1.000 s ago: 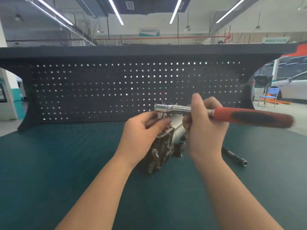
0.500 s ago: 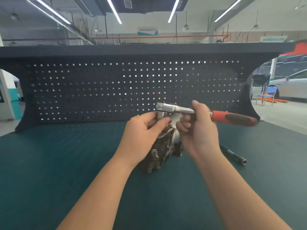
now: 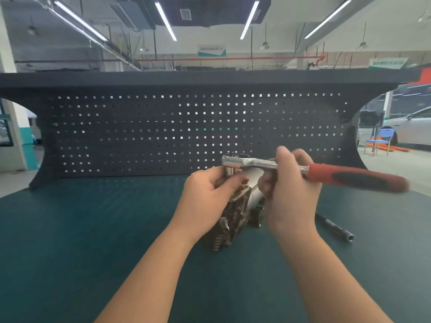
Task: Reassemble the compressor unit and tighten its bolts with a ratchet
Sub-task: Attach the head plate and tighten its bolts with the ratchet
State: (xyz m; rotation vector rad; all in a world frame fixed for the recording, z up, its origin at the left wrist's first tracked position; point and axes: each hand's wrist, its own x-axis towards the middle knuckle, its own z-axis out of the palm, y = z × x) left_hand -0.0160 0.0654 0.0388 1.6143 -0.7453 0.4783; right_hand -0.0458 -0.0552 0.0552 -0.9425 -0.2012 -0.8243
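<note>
Our left hand (image 3: 207, 197) pinches the socket (image 3: 229, 170) atop the compressor (image 3: 235, 213); our right hand (image 3: 289, 183) grips the ratchet (image 3: 303, 170), handle running rightward.

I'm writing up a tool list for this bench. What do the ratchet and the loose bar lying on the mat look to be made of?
Ratchet: bright polished metal head and shank, likely chromed steel, with glare; handle matte red and black, probably rubber or plastic.
Loose bar: dark, dull metal, seemingly with a hollow socket end.
Mat: matte dark teal, finely textured, possibly rubber.
</note>
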